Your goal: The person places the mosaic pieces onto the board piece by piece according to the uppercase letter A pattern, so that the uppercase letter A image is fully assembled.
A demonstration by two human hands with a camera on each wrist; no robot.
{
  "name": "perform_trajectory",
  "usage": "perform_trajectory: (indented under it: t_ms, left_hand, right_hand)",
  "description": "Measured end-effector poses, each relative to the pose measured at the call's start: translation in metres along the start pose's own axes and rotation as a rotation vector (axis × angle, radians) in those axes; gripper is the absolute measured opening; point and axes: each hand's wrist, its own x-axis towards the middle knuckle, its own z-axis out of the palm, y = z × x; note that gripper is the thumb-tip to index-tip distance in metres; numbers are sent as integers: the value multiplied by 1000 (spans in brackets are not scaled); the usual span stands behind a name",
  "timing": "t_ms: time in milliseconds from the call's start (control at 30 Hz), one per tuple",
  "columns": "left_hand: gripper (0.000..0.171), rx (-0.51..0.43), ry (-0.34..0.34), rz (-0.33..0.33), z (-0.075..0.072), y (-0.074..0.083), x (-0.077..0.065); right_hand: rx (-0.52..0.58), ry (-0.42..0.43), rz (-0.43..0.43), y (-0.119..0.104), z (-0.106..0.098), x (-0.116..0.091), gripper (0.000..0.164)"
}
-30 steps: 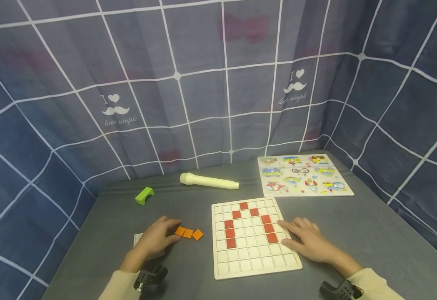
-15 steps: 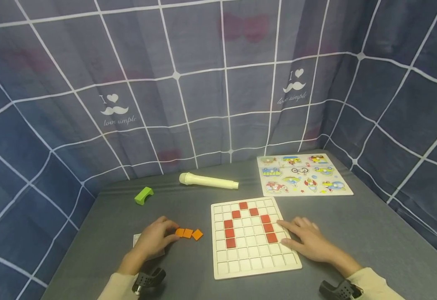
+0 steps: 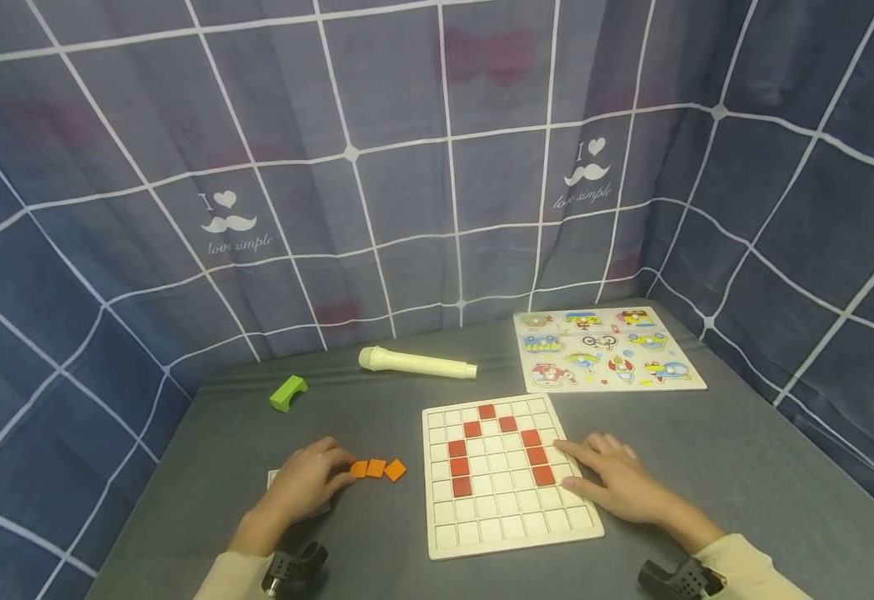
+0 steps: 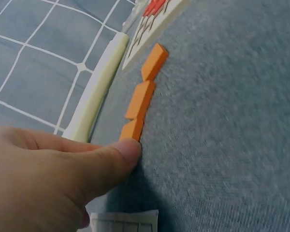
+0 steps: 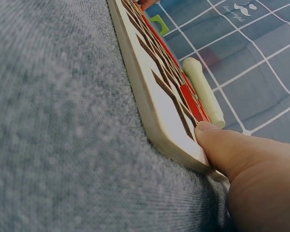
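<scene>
My left hand [image 3: 307, 482] pinches the nearest of 3 orange square tiles [image 3: 377, 468] between thumb and index finger. In the left wrist view that tile [image 4: 131, 130] is partly hidden behind the thumb tip, and the other two lie beyond it in a crooked row. To the right lies a cream grid board [image 3: 515, 529] with red squares [image 3: 537, 456] set in an arch shape. My right hand [image 3: 616, 483] rests its extended index finger and thumb on the board's right edge. Under the left hand, a white sheet with printed grid lines [image 4: 123, 223] is mostly covered.
Behind the tiles stands a green arch block [image 3: 288, 392]. A pale toy microphone [image 3: 417, 362] lies at the back middle. At the back right is a picture puzzle board [image 3: 609, 350] with vehicles. A dark checked curtain [image 3: 407, 192] encloses the table's far sides.
The left index finger has drawn closer to the thumb and slightly toward the person, and the leftmost orange tile has shifted that way too. My right hand and the grid board stay put.
</scene>
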Motion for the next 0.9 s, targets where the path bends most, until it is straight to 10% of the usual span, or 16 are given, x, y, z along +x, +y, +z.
perform_trajectory:
  t_ms: [200,533,900]
  left_hand:
    - [19,90,75,84,0,-4,-4]
    - [19,20,60,13,-3,4,-3]
    - [18,-57,67,231,-3,47,17]
  right_hand:
    - [2,0,-4,-1,-1,0,48]
    - [2,-5,-7,-1,-2,0,48]
    - [3,-18,-2,-1,-2,1,49]
